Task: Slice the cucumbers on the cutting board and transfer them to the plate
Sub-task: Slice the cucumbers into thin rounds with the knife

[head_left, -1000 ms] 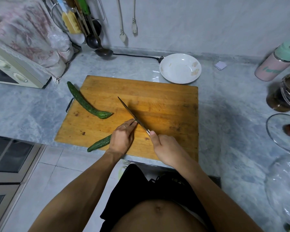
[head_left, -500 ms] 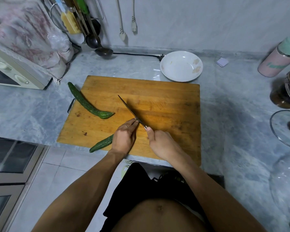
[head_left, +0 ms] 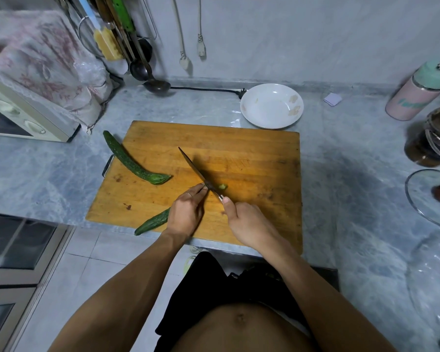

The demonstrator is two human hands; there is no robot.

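Note:
A wooden cutting board [head_left: 252,158] lies on the grey counter. My left hand [head_left: 186,212] holds down a dark green cucumber [head_left: 153,221] at the board's near edge; its fingers cover the cut end. My right hand [head_left: 247,222] grips the handle of a knife [head_left: 196,168], whose blade points away to the upper left. A small cut piece of cucumber [head_left: 222,186] lies just right of the blade. A second whole cucumber [head_left: 132,160] rests across the board's left edge. The white plate [head_left: 271,105] stands behind the board and holds no slices.
A cloth-covered microwave [head_left: 23,118] stands at the left. Ladles and utensils [head_left: 137,59] hang at the back. A black cord [head_left: 206,90] runs along the wall. A pink bottle [head_left: 417,95], a dark jar [head_left: 432,141] and a glass lid [head_left: 432,196] crowd the right side.
The knife has come down through the cucumber's end, and a small cut piece now lies to the right of the blade. My right hand has slid closer to my left hand.

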